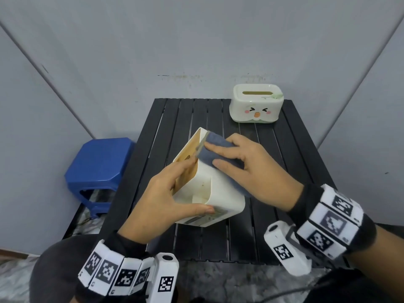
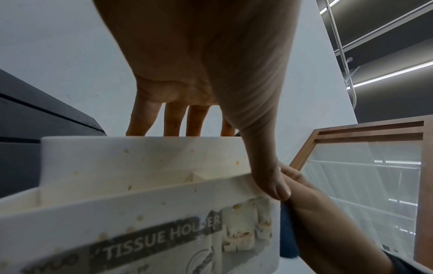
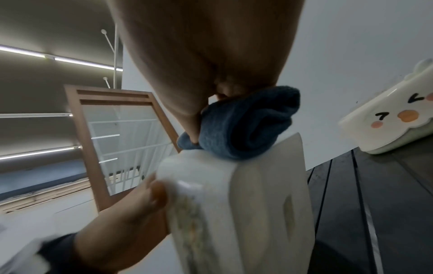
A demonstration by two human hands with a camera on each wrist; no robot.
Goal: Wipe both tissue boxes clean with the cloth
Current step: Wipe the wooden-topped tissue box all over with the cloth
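A cream tissue box [image 1: 220, 189] with a wooden lid is tilted above the middle of the black slatted table [image 1: 273, 237]. My left hand [image 1: 166, 197] grips its near end, thumb across the labelled face [image 2: 164, 239] and fingers on the lid side. My right hand [image 1: 251, 169] presses a folded blue cloth [image 1: 218, 147] flat against the box's upper side [image 3: 262, 185]; in the right wrist view the cloth [image 3: 246, 126] is bunched under my palm. A second, white tissue box with a cartoon face [image 1: 256, 103] stands upright at the table's far right, also seen as the face box [image 3: 393, 115].
A blue plastic stool [image 1: 98, 171] stands left of the table. Grey walls close in behind and at both sides. The box's surface [image 2: 140, 163] carries yellowish specks.
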